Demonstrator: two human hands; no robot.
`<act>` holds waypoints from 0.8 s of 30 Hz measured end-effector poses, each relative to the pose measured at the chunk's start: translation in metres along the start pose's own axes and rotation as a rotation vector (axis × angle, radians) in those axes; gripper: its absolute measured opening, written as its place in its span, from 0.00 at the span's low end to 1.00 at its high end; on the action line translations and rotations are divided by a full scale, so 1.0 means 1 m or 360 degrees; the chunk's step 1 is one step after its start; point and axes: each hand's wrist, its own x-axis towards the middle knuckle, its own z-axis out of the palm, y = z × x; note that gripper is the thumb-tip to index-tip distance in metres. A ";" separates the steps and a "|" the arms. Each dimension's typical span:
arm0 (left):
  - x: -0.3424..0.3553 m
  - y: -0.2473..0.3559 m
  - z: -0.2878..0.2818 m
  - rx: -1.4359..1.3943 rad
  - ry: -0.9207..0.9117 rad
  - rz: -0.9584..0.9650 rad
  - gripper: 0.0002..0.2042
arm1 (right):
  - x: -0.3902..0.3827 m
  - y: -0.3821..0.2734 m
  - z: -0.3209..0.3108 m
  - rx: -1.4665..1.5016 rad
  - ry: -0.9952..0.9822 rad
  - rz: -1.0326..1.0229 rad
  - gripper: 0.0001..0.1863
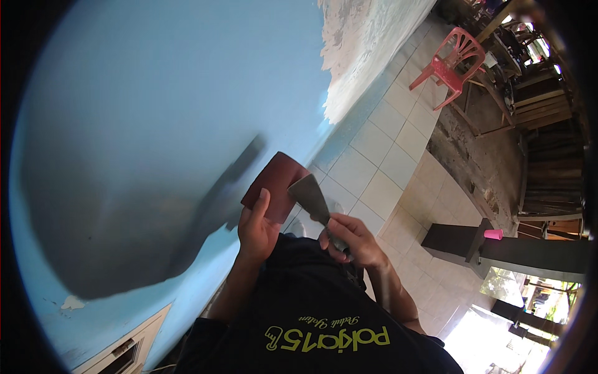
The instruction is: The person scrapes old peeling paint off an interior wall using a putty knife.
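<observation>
My left hand (258,232) holds a curved sheet of reddish-brown sandpaper (271,181), thumb on its face and fingers behind it. In my right hand (356,242) is a putty knife (310,197), gripped by its handle. The grey blade points up and left, its corner overlapping the right edge of the sandpaper; whether they touch I cannot tell. Both hands are in front of my dark shirt, beside a light blue wall (187,81). Toward the top, the wall has a scraped patch (352,50) of bare whitish plaster.
Pale floor tiles (383,165) run along the wall, with bluish dust near its foot. A pink plastic chair (458,62) stands at the far right. A pink cup (493,234) rests on a dark post's ledge (474,246). Stacked wood (548,118) lies beyond the tiles.
</observation>
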 end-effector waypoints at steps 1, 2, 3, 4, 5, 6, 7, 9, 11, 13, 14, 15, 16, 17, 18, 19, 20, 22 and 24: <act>0.000 -0.001 -0.001 -0.0041 0.0000 -0.0001 0.21 | 0.000 0.002 -0.001 -0.0006 0.0001 -0.0016 0.17; 0.000 0.000 -0.001 -0.0037 -0.0015 0.0007 0.21 | 0.001 0.004 -0.003 0.0012 0.0024 -0.0040 0.17; 0.000 0.001 0.000 -0.0024 -0.0008 0.0005 0.21 | 0.003 0.003 -0.004 0.0030 0.0046 -0.0065 0.17; 0.001 0.002 0.000 -0.0011 -0.0002 0.0004 0.21 | 0.004 -0.001 -0.004 0.0201 0.0099 -0.0118 0.17; 0.000 0.002 -0.004 -0.0005 -0.0018 0.0011 0.21 | 0.005 -0.001 -0.005 0.0199 0.0096 -0.0137 0.17; 0.001 0.001 -0.009 0.0019 -0.0002 0.0015 0.21 | 0.004 0.001 -0.009 0.0157 0.0039 -0.0091 0.17; 0.002 0.001 -0.012 0.0044 0.0014 0.0019 0.21 | 0.004 0.002 -0.011 0.0114 -0.0017 -0.0046 0.17; 0.002 0.004 -0.008 -0.0005 -0.0005 0.0006 0.22 | 0.004 0.003 -0.015 0.0026 -0.0087 -0.0024 0.18; 0.004 0.004 -0.004 -0.0054 -0.0021 -0.0006 0.22 | 0.005 0.002 -0.014 -0.0064 -0.0158 0.0000 0.20; 0.004 0.004 0.000 -0.0022 0.0029 0.0035 0.22 | 0.006 0.000 -0.010 0.0069 -0.0020 0.0103 0.20; 0.005 0.006 0.002 0.0012 -0.0008 0.0068 0.22 | 0.007 -0.002 -0.009 0.0067 -0.0033 0.0083 0.20; 0.006 0.006 -0.001 0.0024 -0.0021 0.0084 0.22 | 0.007 -0.004 -0.009 -0.0044 -0.0109 0.0119 0.20; 0.006 0.003 -0.007 0.0163 0.0051 0.0105 0.22 | 0.007 -0.006 -0.007 -0.0155 -0.0184 0.0154 0.19; 0.005 0.002 -0.011 0.0296 0.0129 0.0126 0.23 | 0.005 -0.008 0.000 -0.0161 -0.0198 0.0140 0.19; 0.004 0.002 -0.010 0.0482 0.0234 0.0119 0.23 | 0.000 -0.011 0.008 -0.0435 0.0028 -0.0094 0.18; 0.003 0.002 -0.009 0.0488 0.0233 0.0134 0.23 | -0.001 -0.013 0.013 -0.0704 0.0258 -0.0331 0.17; 0.001 0.003 -0.008 0.0696 0.0248 0.0089 0.22 | 0.001 -0.013 0.015 -0.0703 0.0248 -0.0341 0.17; -0.003 0.005 -0.003 0.0924 0.0172 0.0074 0.23 | 0.006 -0.012 0.018 -0.1045 0.0540 -0.0723 0.21; 0.000 0.005 0.019 0.0878 0.0042 0.0209 0.23 | 0.005 -0.010 0.023 -0.1203 0.0510 -0.0859 0.22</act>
